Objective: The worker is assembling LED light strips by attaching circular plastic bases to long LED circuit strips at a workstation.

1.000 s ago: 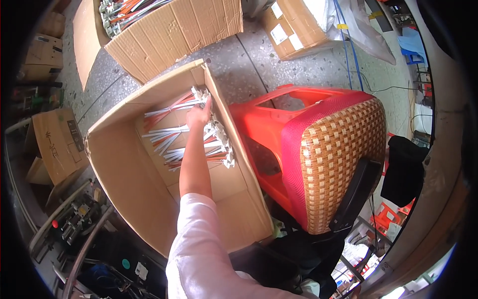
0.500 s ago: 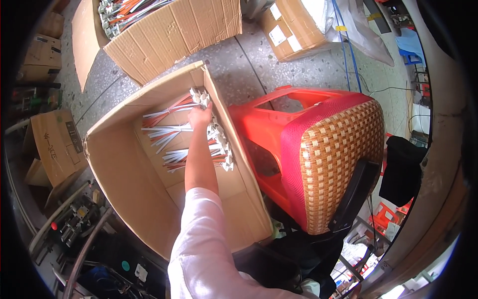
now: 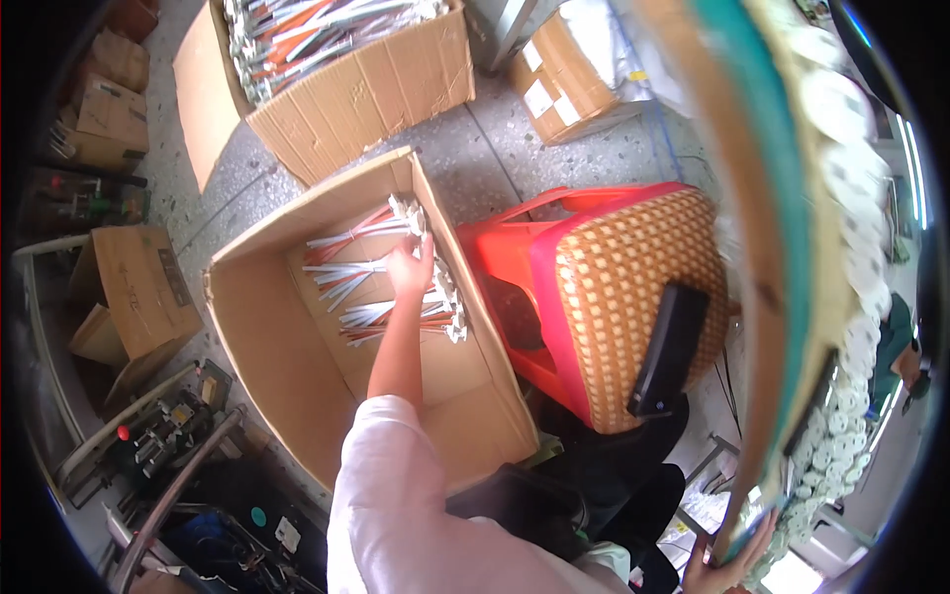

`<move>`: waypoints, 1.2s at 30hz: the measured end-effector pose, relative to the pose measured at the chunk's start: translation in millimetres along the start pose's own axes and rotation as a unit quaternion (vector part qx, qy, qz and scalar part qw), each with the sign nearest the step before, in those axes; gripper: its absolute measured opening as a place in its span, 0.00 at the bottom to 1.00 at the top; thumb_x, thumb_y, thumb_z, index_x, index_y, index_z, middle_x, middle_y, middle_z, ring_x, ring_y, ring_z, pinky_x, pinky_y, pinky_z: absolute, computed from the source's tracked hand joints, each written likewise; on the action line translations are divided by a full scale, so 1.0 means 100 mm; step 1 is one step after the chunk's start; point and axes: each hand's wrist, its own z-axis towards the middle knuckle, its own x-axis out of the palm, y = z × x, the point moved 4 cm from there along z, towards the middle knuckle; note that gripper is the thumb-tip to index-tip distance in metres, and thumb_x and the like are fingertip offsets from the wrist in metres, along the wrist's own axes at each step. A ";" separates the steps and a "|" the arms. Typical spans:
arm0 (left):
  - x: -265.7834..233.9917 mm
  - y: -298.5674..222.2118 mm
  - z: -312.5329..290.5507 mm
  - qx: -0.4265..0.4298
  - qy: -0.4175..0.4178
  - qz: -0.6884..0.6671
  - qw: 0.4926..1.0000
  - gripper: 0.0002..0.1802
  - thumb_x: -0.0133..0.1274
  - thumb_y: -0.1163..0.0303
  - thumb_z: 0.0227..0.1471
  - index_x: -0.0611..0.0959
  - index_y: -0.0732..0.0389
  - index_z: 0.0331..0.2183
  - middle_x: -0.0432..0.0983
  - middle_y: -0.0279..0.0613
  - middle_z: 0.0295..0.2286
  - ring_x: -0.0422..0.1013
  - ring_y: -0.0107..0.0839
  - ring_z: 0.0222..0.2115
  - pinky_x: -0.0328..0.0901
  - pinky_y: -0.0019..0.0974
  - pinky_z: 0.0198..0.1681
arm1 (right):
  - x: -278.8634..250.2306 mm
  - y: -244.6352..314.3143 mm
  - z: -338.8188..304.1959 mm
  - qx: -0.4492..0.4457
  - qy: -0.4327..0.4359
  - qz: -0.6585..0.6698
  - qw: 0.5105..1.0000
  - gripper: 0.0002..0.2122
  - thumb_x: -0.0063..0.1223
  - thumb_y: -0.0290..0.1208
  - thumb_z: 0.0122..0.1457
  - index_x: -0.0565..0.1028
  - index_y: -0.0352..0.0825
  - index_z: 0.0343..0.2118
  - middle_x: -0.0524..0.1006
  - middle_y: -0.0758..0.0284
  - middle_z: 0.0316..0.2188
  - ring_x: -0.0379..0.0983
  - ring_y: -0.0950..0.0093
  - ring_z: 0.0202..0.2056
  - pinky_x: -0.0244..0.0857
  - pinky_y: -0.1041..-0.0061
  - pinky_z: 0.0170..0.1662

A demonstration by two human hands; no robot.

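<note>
Bundles of thin white and orange-brown strips are lying in the open cardboard box [image 3: 287,371], up toward its far end and closer to its right wall. The upper bundle [image 3: 348,234] is running crosswise with its long axis rising a little to the right; the middle bundle [image 3: 341,268] is lying nearly level, its loose tips fanning out leftward; the lower bundle [image 3: 364,317] is also stretching left to right. All three are pointing their chunky white ends [image 3: 456,327] rightward, toward the box's right wall, and their thin tips toward the left.

The left hand [image 3: 410,269] is reaching down among the white ends, covering the right part of the middle bundle. Its fingers are partly hiding, so whether its grip is closing on a bundle or only touching one, I cannot tell. The right hand [image 3: 732,566] is resting on the edge of the surface [image 3: 763,297], its grip staying unclosed with the fingers extending. White round pieces [image 3: 841,168] are lining that surface.

A red stool [image 3: 495,247] with a woven seat [image 3: 609,267] is standing just beside the box, and a black oblong object [image 3: 670,348] is lying across the seat. Beyond, a second box [image 3: 366,94] is holding more strips [image 3: 317,40].
</note>
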 end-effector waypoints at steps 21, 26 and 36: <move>-2.12 -6.25 -2.07 0.586 0.092 0.075 0.802 0.29 0.55 0.48 0.49 0.81 0.72 0.31 0.79 0.58 0.29 0.77 0.49 0.33 0.69 0.43 0.38 | -0.41 0.02 -0.06 -0.095 -0.081 0.078 0.989 0.25 0.56 0.36 0.48 0.71 0.31 0.49 0.67 0.47 0.50 0.64 0.52 0.51 0.56 0.43 0.51; -1.21 -6.80 -1.98 0.467 0.202 0.327 0.797 0.47 0.43 0.27 0.44 0.84 0.69 0.31 0.79 0.58 0.31 0.76 0.50 0.38 0.68 0.45 0.42 | -0.42 0.80 -0.08 -0.363 -0.183 0.203 0.891 0.07 0.50 0.35 0.48 0.77 0.39 0.27 0.76 0.65 0.31 0.68 0.66 0.40 0.60 0.61 0.40; -0.62 -7.14 -2.48 0.402 0.141 0.415 0.804 0.43 0.53 0.30 0.38 0.84 0.59 0.42 0.78 0.49 0.42 0.74 0.43 0.44 0.68 0.45 0.46 | 0.34 1.04 0.23 -0.417 -0.164 0.265 0.854 0.06 0.56 0.32 0.45 0.81 0.39 0.27 0.77 0.67 0.30 0.71 0.66 0.37 0.63 0.59 0.41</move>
